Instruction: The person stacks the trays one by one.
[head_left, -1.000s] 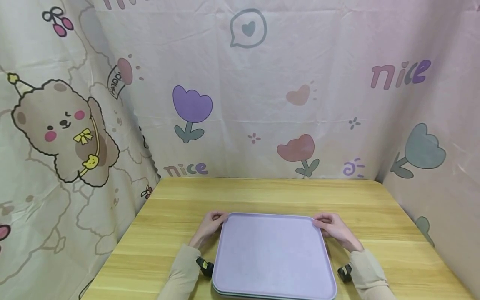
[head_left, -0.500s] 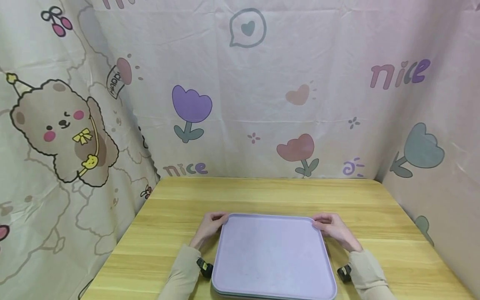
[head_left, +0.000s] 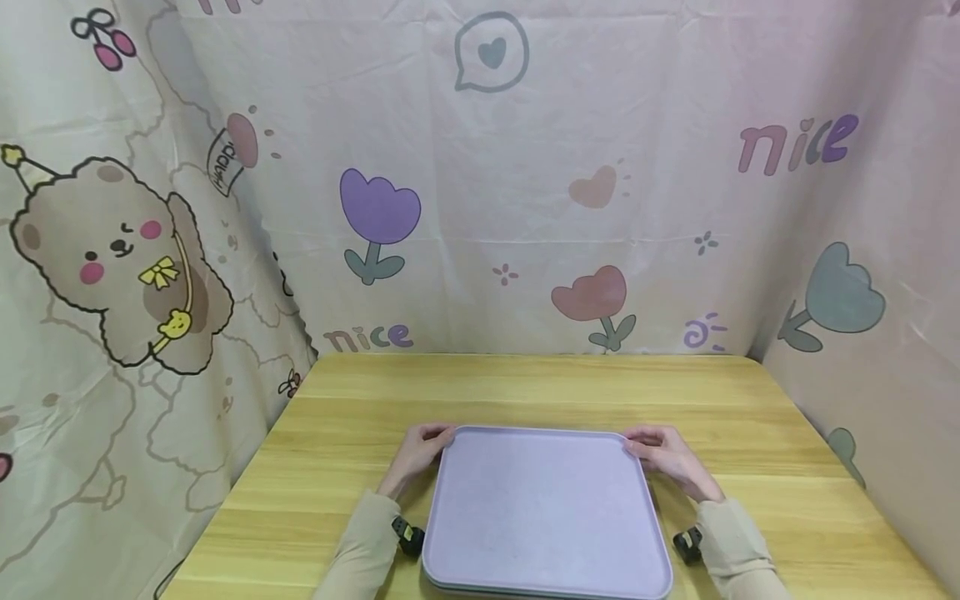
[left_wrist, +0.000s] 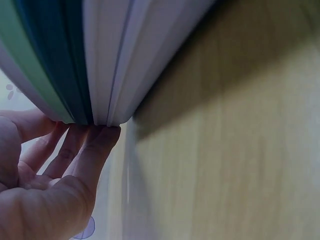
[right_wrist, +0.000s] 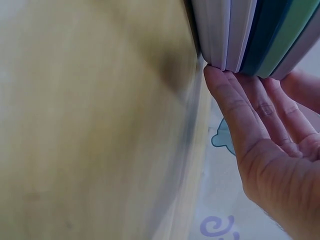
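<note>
A stack of rectangular trays with rounded corners lies near the front of the table, its lilac top tray facing up. Below that, the left wrist view shows the edges of a green tray, a dark teal tray and pale lilac ones. My left hand touches the stack's far left corner, fingertips spread along the tray edges and thumb by the top rim. At the far right corner, my right hand does the same; its fairly straight fingers press the edges.
The wooden table extends behind and beside the stack. A patterned cloth hangs along its back and sides. Black wrist devices sit at the left cuff and the right cuff, close beside the trays.
The head view has shifted very slightly. Both hands stay at the far corners, and the stack keeps its place.
</note>
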